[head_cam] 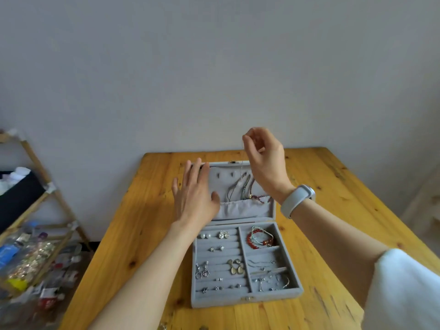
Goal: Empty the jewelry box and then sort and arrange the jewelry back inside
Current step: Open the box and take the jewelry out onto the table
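Grey velvet jewelry box (pixel 247 302) open | left hand (pixel 194 196) flat, fingers straight | right hand (pixel 264 160) pinches thin, seemingly metal chain (pixel 241 163)

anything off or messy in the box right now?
Mostly tidy. In the lid of the jewelry box, the necklaces hang bunched and crossing at the right side, possibly tangled. The right hand pinches a thin chain; the left hand lies open against the lid.
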